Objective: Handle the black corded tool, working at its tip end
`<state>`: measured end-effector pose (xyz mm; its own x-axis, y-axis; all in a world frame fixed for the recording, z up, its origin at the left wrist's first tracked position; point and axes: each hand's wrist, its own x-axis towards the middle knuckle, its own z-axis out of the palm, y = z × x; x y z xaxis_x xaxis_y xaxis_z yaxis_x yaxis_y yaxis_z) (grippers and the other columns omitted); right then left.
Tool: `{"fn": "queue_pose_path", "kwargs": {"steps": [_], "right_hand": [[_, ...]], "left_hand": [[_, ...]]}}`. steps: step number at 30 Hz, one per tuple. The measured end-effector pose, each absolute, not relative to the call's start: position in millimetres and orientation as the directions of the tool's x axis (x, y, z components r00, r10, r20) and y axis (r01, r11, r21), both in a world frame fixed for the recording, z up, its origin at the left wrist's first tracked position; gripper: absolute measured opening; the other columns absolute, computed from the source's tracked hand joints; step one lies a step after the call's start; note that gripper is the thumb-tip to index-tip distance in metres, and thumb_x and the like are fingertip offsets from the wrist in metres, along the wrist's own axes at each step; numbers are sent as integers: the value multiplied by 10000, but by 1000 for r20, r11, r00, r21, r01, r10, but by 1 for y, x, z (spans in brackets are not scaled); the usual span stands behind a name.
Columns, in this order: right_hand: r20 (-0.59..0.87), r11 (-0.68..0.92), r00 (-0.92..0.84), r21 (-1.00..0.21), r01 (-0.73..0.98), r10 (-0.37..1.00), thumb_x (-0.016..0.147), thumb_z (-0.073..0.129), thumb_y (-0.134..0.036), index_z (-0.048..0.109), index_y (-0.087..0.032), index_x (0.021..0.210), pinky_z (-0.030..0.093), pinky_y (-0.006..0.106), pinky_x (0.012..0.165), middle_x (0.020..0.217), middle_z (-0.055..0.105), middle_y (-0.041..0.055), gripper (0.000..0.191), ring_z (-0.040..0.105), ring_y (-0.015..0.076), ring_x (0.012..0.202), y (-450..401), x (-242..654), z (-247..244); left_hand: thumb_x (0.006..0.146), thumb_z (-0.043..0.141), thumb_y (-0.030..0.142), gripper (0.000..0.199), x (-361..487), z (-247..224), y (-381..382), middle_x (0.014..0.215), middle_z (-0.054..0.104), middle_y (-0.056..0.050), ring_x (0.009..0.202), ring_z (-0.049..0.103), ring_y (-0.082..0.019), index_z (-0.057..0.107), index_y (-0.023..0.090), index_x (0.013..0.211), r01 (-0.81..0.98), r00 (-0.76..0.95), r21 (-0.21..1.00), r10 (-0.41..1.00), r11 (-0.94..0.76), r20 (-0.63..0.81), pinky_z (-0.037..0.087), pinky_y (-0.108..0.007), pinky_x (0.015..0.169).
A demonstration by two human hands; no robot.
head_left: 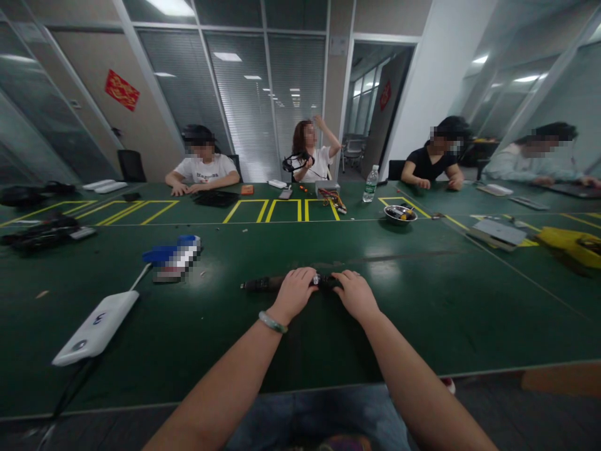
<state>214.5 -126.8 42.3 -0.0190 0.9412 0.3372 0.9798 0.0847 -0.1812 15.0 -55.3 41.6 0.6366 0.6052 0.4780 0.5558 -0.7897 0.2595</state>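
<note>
A long, slim, dark cylindrical object [265, 285] lies crosswise on the green table in front of me, with a small pale tip at its left end. Its exact kind cannot be made out. My left hand [295, 291] is closed over its middle, the thumb meeting the fingers by a shiny band. At the right end, my right hand [355, 293] grips the dark part between thumb and fingers. Both hands rest low at the tabletop, and they hide much of the object. A bracelet [273, 322] circles my left wrist.
To the left lie a white power bank-like device [98, 329] with a cable and a blue-and-white packet [178, 258]. Farther back stand a metal bowl [400, 215] and a water bottle [370, 184]. A yellow bag [570, 246] lies right. Several people sit across the table.
</note>
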Motion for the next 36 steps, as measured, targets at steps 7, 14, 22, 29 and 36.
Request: {"fn": "queue_pose_path", "kwargs": {"steps": [7, 14, 22, 29, 36], "right_hand": [[409, 65, 20, -193, 979, 912, 907, 558, -319, 605, -248, 1198, 401, 365, 941, 1139, 601, 67, 302, 540, 238, 1064, -139, 214, 63], [124, -41, 86, -326, 944, 989, 838, 597, -313, 625, -277, 1134, 438, 325, 821, 1005, 662, 21, 300, 621, 194, 838, -163, 238, 52], [221, -55, 147, -373, 926, 964, 951, 458, -341, 676, -268, 1057, 426, 274, 752, 1022, 628, 26, 253, 609, 161, 859, -169, 250, 41], [375, -131, 274, -365, 922, 886, 952, 490, -309, 682, -245, 1039, 419, 287, 769, 1046, 622, 37, 220, 590, 182, 911, -127, 270, 49], [306, -102, 295, -519, 849, 905, 886, 604, -343, 696, -242, 910, 435, 279, 735, 941, 662, 8, 138, 608, 167, 859, -88, 254, 56]], "left_hand": [[844, 665, 155, 341, -1, 44, -42, 1210, 605, -55, 1162, 540, -229, 538, 228, 1152, 606, 555, 280, 648, -745, 521, 389, -409, 1027], [840, 679, 180, 416, -6, 41, -40, 1288, 582, -63, 1205, 526, -231, 531, 235, 1225, 613, 556, 297, 667, -732, 495, 393, -433, 1036], [839, 695, 228, 528, -11, 43, -38, 1327, 576, -43, 1212, 500, -235, 507, 283, 1330, 592, 629, 258, 637, -764, 445, 364, -433, 1035], [849, 687, 336, 493, -13, 46, -37, 1263, 604, -34, 1135, 512, -245, 525, 302, 1313, 581, 662, 239, 622, -778, 417, 391, -408, 947], [890, 615, 415, 431, -4, 50, -50, 1243, 589, -49, 1151, 502, -254, 547, 300, 1300, 598, 636, 232, 631, -767, 445, 378, -446, 987]]}}
